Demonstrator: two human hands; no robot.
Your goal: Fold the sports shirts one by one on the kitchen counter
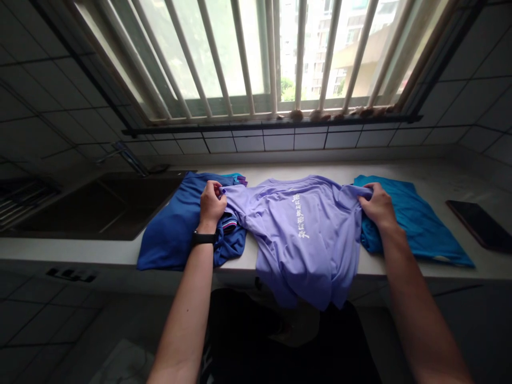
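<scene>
The left hand (212,205), with a black wristband (204,238) on its wrist, is closed, and its fingers pinch the upper corner of a lilac T-shirt (306,240) near the shoulder. The right hand (378,206) is also mostly closed and it pinches the opposite shoulder part of the same shirt, so the cloth is held between the two hands and is pulled wide. The shirt lies just in front of the person, between both hands, and its lower part hangs over the front edge of the white tabletop (424,186). White Chinese characters (302,216) run down the middle of the shirt.

Under and beside the left hand, a folded navy blue shirt (174,229) lies on the tabletop, and the lilac cloth overlaps it. Beside the right hand there is a teal shirt (418,224), which the lilac shirt also touches at its edge. Farther right, a black phone (480,225) lies well apart from the clothes. On the left side a dark sink (100,205) is set in the tabletop, with a metal faucet (128,160) behind it. Behind the tabletop are a tiled wall (264,141) and a window with white bars (240,53).
</scene>
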